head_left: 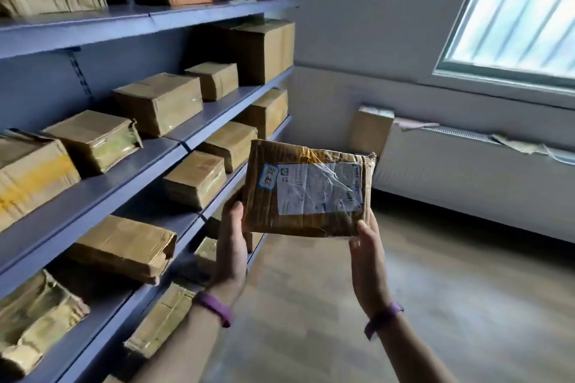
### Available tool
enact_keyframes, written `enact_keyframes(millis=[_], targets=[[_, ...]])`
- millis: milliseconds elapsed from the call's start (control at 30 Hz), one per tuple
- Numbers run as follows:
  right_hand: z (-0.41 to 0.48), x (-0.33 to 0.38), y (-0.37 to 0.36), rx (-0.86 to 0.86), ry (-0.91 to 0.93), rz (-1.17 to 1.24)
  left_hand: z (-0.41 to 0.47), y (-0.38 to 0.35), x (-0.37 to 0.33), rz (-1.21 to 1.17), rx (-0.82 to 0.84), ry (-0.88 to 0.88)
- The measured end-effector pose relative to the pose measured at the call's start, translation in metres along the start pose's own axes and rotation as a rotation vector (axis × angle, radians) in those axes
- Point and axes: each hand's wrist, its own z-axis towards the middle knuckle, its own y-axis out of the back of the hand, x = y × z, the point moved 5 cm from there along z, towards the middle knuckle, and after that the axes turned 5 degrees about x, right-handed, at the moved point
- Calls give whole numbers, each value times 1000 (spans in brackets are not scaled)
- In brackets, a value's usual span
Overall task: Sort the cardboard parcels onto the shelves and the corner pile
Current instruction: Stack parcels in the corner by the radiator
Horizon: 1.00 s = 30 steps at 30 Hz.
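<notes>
Crumpled brown cardboard parcel with a taped white label (308, 190) sits up in front of the blue shelves (193, 130), left hand (231, 246) and right hand (367, 246) gripping its bottom corners, looks light, bendy, tape slick.
</notes>
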Motion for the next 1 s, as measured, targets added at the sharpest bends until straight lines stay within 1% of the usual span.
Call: enact_keyframes(millis=[67, 333, 433, 567, 700, 900, 1000], targets=[[36, -7, 7, -30, 8, -7, 40, -14, 2, -5, 24, 8], [167, -32, 38, -107, 17, 24, 181, -73, 11, 121, 157, 56], [214, -41, 55, -136, 28, 16, 230, -96, 23, 158, 174, 114], [279, -58, 82, -167, 39, 19, 293, -128, 39, 189, 152, 150], [351, -88, 115, -160, 24, 12, 362, -165, 62, 190, 122, 166], [489, -134, 173, -151, -23, -3, 486, -235, 86, 238, 75, 117], [553, -146, 195, -113, -25, -10, 539, -273, 89, 254, 74, 100]])
